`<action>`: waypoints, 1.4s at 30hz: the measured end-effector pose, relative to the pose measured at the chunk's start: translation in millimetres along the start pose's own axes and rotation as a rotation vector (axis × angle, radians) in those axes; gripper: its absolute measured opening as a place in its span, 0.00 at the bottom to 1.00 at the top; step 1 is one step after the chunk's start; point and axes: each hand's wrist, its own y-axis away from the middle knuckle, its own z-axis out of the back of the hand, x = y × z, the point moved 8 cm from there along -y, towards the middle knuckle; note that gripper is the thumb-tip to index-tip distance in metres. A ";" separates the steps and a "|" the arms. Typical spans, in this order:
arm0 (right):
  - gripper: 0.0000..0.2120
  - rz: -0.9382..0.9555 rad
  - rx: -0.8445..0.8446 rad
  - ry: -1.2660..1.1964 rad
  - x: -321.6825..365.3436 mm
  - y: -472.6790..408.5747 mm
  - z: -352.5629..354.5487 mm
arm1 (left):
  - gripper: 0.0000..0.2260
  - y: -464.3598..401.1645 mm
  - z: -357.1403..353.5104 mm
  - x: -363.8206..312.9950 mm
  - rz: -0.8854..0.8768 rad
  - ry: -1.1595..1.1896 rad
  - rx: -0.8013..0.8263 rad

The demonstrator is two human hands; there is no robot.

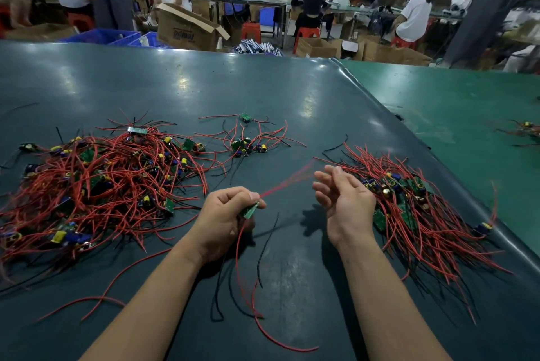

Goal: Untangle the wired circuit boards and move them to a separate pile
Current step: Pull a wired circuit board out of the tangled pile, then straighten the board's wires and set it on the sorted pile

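Note:
My left hand (226, 216) grips a small green circuit board (250, 211) at the middle of the table. Blurred red wires (287, 184) run from it up to the right, and red and black wires hang below it. My right hand (346, 201) hovers just to the right, fingers relaxed and spread, holding nothing. A big tangled heap of boards with red wires (96, 185) lies on the left. A second pile with the wires lying roughly parallel (415, 214) sits on the right, next to my right hand.
A small cluster of boards (248, 141) lies farther back at the centre. The dark green table (263, 92) meets a lighter green table (467, 103) on the right, with a few more boards (526, 130) there. People, cardboard boxes and stools fill the background.

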 end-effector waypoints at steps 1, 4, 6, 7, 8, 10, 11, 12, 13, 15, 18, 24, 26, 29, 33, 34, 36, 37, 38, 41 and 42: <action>0.08 0.023 -0.011 0.061 3.3 -0.3 1.4 | 0.12 -0.8 5.0 -0.8 -0.010 0.038 -0.048; 0.10 -0.067 0.312 0.374 -10.5 13.9 -25.4 | 0.09 -0.3 8.7 -3.6 -0.051 0.083 -0.083; 0.13 -0.175 0.621 0.586 -38.1 40.2 -49.3 | 0.09 1.5 3.5 -2.8 -0.064 0.052 -0.033; 0.12 -0.195 0.719 0.640 -49.0 52.2 -57.6 | 0.10 2.0 1.4 -1.7 -0.063 0.024 0.002; 0.09 -0.198 0.770 0.652 -56.2 60.1 -63.3 | 0.12 3.1 -0.7 -1.4 -0.064 -0.008 0.042; 0.07 -0.215 0.799 0.610 -61.1 65.3 -68.4 | 0.15 4.3 -4.7 -0.1 -0.053 -0.038 0.117; 0.07 -0.236 0.800 0.574 -59.8 64.9 -68.5 | 0.16 5.0 -6.8 0.6 -0.042 -0.040 0.142; 0.06 -0.254 0.791 0.534 -57.2 63.3 -67.5 | 0.17 5.1 -7.9 0.3 -0.041 -0.039 0.147; 0.06 -0.258 0.766 0.490 -53.7 60.3 -65.6 | 0.18 4.3 -6.7 -1.2 -0.060 -0.032 0.121; 0.05 -0.217 0.663 0.393 -43.5 51.8 -62.0 | 0.18 0.8 6.9 -8.0 -0.149 -0.020 -0.036; 0.03 -0.026 0.373 0.189 -13.0 29.4 -49.8 | 0.12 1.9 45.3 -26.7 -0.351 -0.080 -0.344; 0.06 0.014 -0.200 -0.409 13.8 1.8 17.8 | 0.11 20.9 68.4 -54.9 -0.614 -0.361 -0.648; 0.03 -0.158 -0.193 -0.373 -5.2 3.7 13.7 | 0.11 26.9 63.6 -63.4 -0.679 -0.628 -0.683; 0.01 -0.251 -0.109 -0.179 -23.8 6.9 1.7 | 0.08 39.0 64.5 -78.1 -0.777 -0.991 -0.810; 0.04 -0.214 0.056 0.158 -29.7 10.6 -11.5 | 0.10 36.4 106.0 -77.2 -0.388 -1.244 -1.032; 0.04 -0.194 0.099 0.244 -30.2 11.9 -14.9 | 0.13 33.1 115.1 -71.2 -0.238 -1.300 -1.020; 0.05 -0.164 0.184 0.378 -32.9 16.1 -23.7 | 0.16 29.4 124.0 -61.9 -0.049 -1.370 -0.967; 0.05 -0.154 0.221 0.426 -34.4 18.6 -27.8 | 0.16 29.1 125.0 -60.8 -0.025 -1.369 -0.960; 0.05 -0.143 0.250 0.470 -35.5 21.0 -30.7 | 0.16 29.4 125.2 -61.8 -0.033 -1.354 -0.968; 0.06 -0.102 0.291 0.571 -36.1 25.0 -34.5 | 0.13 33.3 127.3 -68.3 -0.118 -1.304 -1.033; 0.06 -0.094 0.297 0.586 -36.1 25.4 -34.8 | 0.12 35.0 128.0 -70.5 -0.154 -1.297 -1.052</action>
